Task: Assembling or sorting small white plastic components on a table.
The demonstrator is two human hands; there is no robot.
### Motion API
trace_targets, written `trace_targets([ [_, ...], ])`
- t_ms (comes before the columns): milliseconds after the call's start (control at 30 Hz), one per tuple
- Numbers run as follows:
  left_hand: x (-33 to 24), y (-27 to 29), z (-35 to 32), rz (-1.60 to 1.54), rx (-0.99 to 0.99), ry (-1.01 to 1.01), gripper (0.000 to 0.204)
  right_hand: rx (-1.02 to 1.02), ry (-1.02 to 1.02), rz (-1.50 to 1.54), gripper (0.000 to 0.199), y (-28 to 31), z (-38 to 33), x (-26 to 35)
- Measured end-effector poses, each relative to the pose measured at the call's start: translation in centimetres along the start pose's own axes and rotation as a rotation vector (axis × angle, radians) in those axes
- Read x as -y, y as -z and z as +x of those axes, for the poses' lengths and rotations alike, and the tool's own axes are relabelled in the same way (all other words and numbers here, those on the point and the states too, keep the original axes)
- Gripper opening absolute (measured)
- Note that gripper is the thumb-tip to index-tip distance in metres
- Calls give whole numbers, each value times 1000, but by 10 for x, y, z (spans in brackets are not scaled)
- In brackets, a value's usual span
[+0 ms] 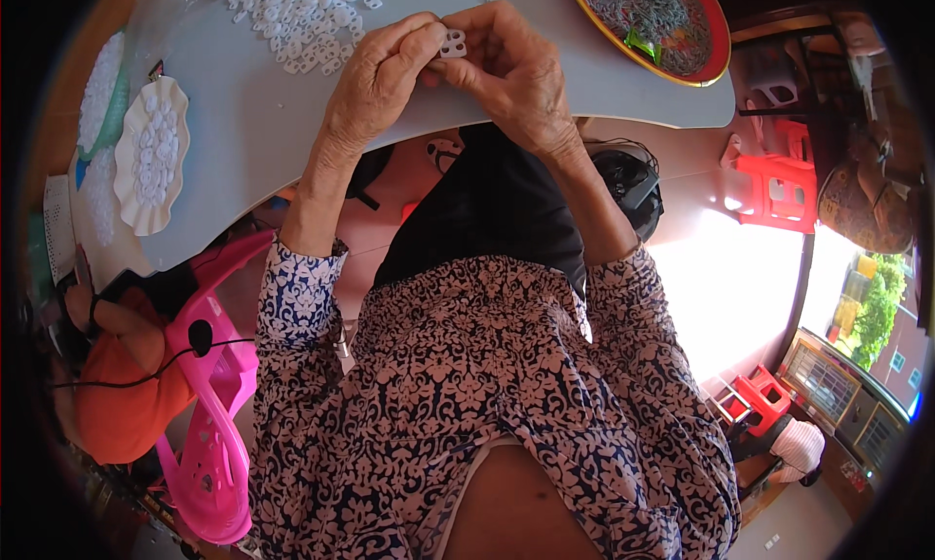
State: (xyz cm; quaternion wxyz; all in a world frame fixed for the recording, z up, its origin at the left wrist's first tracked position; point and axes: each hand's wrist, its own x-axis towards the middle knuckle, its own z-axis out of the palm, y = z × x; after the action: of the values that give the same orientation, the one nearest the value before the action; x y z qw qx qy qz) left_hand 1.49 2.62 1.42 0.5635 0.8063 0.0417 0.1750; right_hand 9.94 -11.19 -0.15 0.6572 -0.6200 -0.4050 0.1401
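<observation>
Above the near edge of the grey table, my left hand and my right hand meet. Pinched between their fingertips is a small white plastic piece with several holes. Fingers cover part of it, and whether anything else is in them is hidden. Just beyond my left hand lies a loose pile of similar small white pieces. Farther right, a round red tray with a gold rim bears a heap of thin grey metal parts, too fine to name, and a bright green wrapper.
At the table's left, a cream wavy-edged dish holds more white pieces beside a green container. A person in orange sits by a pink chair. Red stools stand to the right; another person is farther off.
</observation>
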Motion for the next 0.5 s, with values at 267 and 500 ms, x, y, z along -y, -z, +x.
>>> trace_targets([
  [267, -4, 0, -1, 13, 5, -24, 31, 50, 28, -98, 26, 5, 0, 1],
  [500, -3, 3, -3, 52, 65, -15, 32, 73, 26, -32, 19, 4, -2, 13],
])
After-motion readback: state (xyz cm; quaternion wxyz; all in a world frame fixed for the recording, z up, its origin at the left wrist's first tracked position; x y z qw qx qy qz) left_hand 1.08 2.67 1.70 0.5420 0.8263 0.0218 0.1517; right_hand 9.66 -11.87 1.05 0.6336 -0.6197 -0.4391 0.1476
